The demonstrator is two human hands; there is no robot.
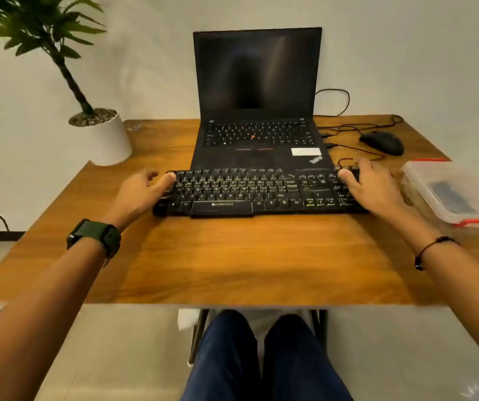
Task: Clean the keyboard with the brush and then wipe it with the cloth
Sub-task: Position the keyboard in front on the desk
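Keyboard (258, 193), black, lay flat on the wooden desk (232, 261), its far edge overlapping the front of an open laptop (257, 111) with a dark screen. Each end was held: the left hand (139, 192) had its grip closed on the left end, thumb on top of the corner keys, and the right hand (372, 186) gripped the right end the same way. A clear lidded container (452, 195) sat just beside the right hand, a mouse (383, 141) farther back, and a potted plant (99, 131) stood at the far left corner.
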